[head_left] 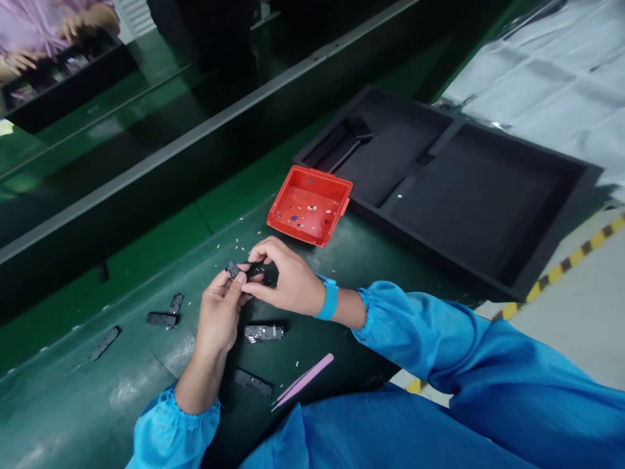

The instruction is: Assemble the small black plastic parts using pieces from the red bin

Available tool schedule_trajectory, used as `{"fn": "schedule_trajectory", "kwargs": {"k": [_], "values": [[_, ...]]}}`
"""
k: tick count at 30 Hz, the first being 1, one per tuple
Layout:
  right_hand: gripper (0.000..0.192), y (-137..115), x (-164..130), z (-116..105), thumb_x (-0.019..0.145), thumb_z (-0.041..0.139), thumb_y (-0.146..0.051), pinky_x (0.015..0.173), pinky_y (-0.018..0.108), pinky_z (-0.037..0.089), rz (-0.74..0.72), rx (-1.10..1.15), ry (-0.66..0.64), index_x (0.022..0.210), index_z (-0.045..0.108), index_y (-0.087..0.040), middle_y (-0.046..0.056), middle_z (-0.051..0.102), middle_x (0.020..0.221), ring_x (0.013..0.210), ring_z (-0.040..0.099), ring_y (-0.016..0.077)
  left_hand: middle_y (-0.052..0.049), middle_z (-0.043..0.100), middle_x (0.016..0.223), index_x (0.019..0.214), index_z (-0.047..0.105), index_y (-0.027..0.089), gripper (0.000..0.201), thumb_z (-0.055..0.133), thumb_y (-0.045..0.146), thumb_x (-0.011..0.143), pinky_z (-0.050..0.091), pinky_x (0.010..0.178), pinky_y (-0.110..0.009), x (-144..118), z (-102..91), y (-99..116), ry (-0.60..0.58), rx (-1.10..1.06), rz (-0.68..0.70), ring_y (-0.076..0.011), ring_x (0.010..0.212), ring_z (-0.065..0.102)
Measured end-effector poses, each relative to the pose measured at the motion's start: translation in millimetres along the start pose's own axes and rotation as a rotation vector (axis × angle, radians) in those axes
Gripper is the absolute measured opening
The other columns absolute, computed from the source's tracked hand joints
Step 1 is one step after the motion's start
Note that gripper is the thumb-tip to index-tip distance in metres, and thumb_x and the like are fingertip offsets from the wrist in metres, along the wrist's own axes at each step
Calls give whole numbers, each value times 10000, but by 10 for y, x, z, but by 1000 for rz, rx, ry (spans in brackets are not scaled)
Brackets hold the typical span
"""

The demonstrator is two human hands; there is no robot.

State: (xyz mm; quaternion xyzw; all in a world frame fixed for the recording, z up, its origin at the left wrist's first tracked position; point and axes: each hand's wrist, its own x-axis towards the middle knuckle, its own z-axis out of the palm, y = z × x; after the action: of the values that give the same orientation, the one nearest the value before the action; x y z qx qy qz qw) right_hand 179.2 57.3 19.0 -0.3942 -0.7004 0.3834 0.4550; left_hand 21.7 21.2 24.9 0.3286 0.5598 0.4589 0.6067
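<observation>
Two hands work a small black part over a green bench.

Head view: the left hand (222,312) and right hand (288,280) pinch the small black part (234,269) between fingertips, just above the green mat (97,404). It looks light, rigid and easily dropped, best gripped by its edges. Similar black pieces (162,318), an exposed module (264,333) and pink tweezers (303,380) lie near; a red tray (309,204) and a black foam tray (551,215) sit beyond.

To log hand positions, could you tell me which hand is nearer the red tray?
Right. The right hand is just below the red tray; the left hand sits farther down-left, sharing a small black part.
</observation>
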Motion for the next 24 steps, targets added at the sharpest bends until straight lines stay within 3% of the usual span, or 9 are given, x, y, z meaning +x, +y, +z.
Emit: {"fn": "schedule_trajectory", "kwargs": {"k": [5,9,11,13,15,18,21,23,24], "values": [[210,1,-97,40,857,699,-249,796,348,507,-138,-183,-49,855,492,-214,51,607,898,873,583,201,-55,769,988,965,754,182,247,792,364,803,561,875,-305,3,13,-24,31,-8,82,-190,924,718],[65,46,-126,56,927,576,-183,834,345,521,-213,-275,-78,875,540,-199,75,654,932,912,622,202,-50,766,958,962,750,179,233,786,354,811,576,812,-283,-16,-11,-52,34,27,81,-178,884,712],[82,8,-143,0,938,512,-140,831,341,522,-234,-369,-121,908,573,-185,89,674,955,923,636,205,-68,758,987,1024,735,172,283,762,378,833,592,807,-302,-55,-77,5,23,89,77,-189,894,714],[91,-86,-177,-89,941,510,-154,787,336,520,-229,-465,-218,940,599,-175,97,680,966,909,641,212,-100,725,1132,1208,675,192,411,733,398,857,599,832,-334,-133,-194,109,8,214,139,-215,973,711],[76,-213,-227,-174,942,539,-195,720,330,504,-267,-533,-394,937,611,-172,88,675,931,839,636,207,-125,632,1329,1379,558,251,593,757,393,839,593,862,-356,-249,-337,212,-36,431,278,-255,1118,669],[88,-369,-312,-218,949,540,-191,661,343,477,-388,-626,-661,902,613,-173,69,663,852,749,622,205,-133,538,1448,1441,487,290,753,831,365,775,571,907,-393,-447,-496,218,-253,850,448,-310,1276,561],[130,-406,-384,-141,963,505,-134,656,362,480,-389,-680,-767,892,609,-168,74,664,850,776,634,226,-124,678,1169,1248,616,222,384,724,287,884,564,883,-418,-613,-516,-4,-383,1118,568,-280,1098,628],[148,-383,-418,-72,975,489,-116,628,356,479,-357,-678,-796,901,607,-165,78,666,863,789,643,230,-97,683,932,1019,661,187,92,618,226,947,567,809,-403,-698,-475,-164,-330,1189,650,-245,901,643],[146,-371,-429,-47,979,490,-114,618,354,478,-349,-674,-802,909,607,-165,78,668,862,789,647,230,-88,666,869,952,658,183,71,592,209,956,567,774,-392,-732,-452,-209,-303,1209,672,-237,847,635]]}}
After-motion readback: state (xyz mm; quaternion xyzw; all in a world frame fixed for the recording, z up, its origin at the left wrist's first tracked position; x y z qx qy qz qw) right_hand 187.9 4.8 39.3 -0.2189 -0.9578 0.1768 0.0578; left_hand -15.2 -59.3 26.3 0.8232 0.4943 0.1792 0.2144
